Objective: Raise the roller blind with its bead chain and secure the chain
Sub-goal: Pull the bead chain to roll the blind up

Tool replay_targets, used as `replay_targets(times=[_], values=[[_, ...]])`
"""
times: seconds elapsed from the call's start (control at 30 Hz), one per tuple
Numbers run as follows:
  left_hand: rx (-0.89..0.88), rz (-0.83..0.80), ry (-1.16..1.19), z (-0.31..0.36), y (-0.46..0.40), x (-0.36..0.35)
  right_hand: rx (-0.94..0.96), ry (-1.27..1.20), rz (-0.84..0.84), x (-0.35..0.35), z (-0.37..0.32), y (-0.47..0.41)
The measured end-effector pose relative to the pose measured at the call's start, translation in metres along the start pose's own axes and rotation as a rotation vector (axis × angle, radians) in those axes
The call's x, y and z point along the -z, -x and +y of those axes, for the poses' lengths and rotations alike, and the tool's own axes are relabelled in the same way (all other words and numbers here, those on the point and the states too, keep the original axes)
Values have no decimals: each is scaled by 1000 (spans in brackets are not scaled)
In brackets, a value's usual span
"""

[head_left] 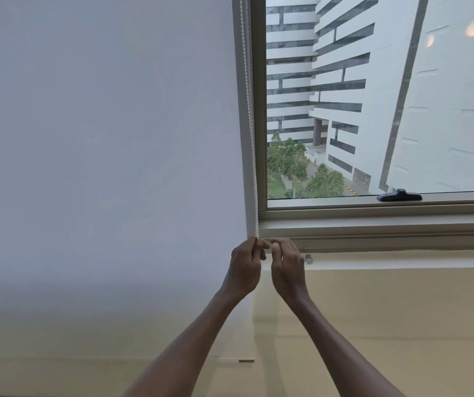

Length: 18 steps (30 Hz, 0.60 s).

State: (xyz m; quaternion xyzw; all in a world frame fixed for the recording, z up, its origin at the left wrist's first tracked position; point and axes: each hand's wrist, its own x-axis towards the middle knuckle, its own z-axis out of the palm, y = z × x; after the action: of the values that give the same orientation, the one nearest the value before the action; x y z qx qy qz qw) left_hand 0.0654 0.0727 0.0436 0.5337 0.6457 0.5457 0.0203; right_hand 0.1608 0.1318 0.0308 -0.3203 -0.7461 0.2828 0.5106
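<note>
My left hand [245, 265] pinches the lower end of the white bead chain [249, 116], fingers curled round it just below the window sill [373, 224]. My right hand [287, 267] sits just beside it, fingers curled toward the same spot; whether it actually holds beads I cannot tell. The chain runs straight up along the left side of the window frame [258, 110] and out of view at the top. The window glass [373, 96] is uncovered, so I judge the roller blind is already raised and the step in hand is securing the chain. To do this well: keep the chain taut, hold both runs together, and seat them on a retainer without letting beads slip. A small metal fitting [308, 258] on the wall just right of my right hand may be that retainer, though it is too small to confirm. To the left is a plain white wall [101, 138]; below the sill the wall is cream. A black window handle [399, 195] lies on the lower frame, far right. Outside are pale buildings and trees.
</note>
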Motion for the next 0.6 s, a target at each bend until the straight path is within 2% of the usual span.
replay_targets(times=[0.1,0.2,0.33,0.47,0.6], values=[[-16,-7,-11,-3,2,-2,-84,-155,4,4,-23,-16],[-43,-35,-6,-4,4,-4,-144,-409,-78,7,-48,-26],[-69,-44,5,-8,6,-5,-132,-674,-205,12,-82,-41],[-70,-40,25,-7,10,2,-91,-739,-217,15,-99,-49],[-128,-89,5,-7,16,9,-40,-630,-143,14,-103,-47]])
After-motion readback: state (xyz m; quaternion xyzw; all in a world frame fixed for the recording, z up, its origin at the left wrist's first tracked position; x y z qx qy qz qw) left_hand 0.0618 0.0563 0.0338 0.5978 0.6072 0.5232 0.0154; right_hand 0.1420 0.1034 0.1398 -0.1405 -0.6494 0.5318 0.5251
